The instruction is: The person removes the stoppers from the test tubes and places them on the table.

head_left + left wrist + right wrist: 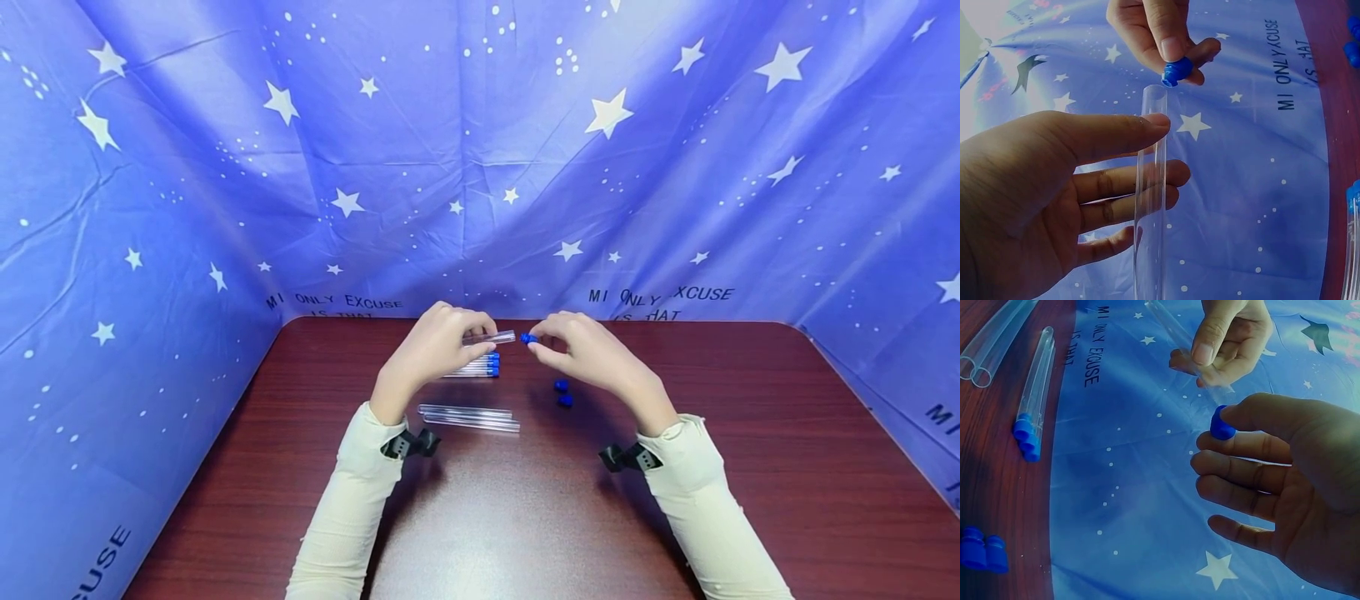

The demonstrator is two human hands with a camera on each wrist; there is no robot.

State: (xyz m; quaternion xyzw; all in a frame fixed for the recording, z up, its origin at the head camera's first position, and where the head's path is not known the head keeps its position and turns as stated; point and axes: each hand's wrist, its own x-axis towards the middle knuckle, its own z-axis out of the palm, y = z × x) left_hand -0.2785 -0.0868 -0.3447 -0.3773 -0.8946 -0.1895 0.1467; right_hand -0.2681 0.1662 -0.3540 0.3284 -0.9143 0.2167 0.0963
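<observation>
Held between the thumb and fingers of my left hand [442, 346] is a clear test tube [1150, 237], its open mouth pointing toward the other hand. My right hand [588, 354] pinches a small blue stopper [1222, 427] between thumb and index finger, the other fingers spread. In the left wrist view the stopper's narrow end sits just off the tube's rim, apart from it. Both hands are raised over the far side of the table. Beneath the left hand lie several clear tubes with blue stoppers [1030, 434], side by side.
Two tubes without stoppers [468, 417] lie nearer me on the dark red wooden table [465, 517]. Two loose blue stoppers [562, 393] are below the right hand. A blue star-patterned cloth [465, 167] hangs behind the table and along both sides.
</observation>
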